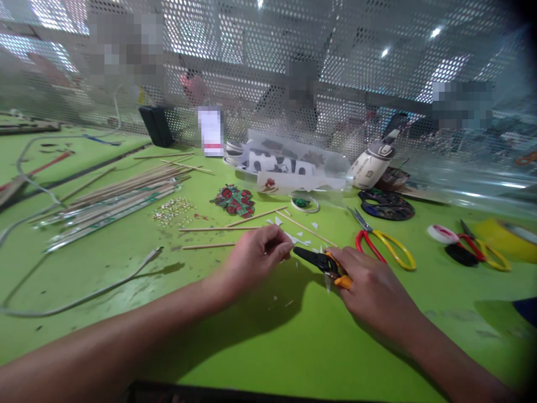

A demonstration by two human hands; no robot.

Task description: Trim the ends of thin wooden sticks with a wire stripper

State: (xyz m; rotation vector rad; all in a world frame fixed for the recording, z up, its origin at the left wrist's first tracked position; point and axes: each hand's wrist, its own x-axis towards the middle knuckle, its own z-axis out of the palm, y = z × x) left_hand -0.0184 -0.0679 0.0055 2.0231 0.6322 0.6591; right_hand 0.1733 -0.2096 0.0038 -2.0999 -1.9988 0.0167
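Observation:
In the middle of the green table (251, 341), my left hand (265, 254) is closed, fingertips pinched together; what it holds, if anything, is too small to make out. My right hand (361, 280) is wrapped round the orange handles of black-bladed cutters (312, 256). Their tip points left and lies close to my left fingertips. White scraps (298, 239) are scattered just beyond my hands. Thin wooden sticks (210, 246) lie left of and behind my left hand. Beyond them is a pile of red and green flower pieces (235, 200).
Red-and-yellow scissors (384, 246) lie right of the cutters. Farther back are a dark palette (386, 205), a white bottle (371, 165) and plastic rolls (289, 162). A bundle of sticks (121, 196) and a white cable (100, 292) lie left; yellow tape (505, 238) is right.

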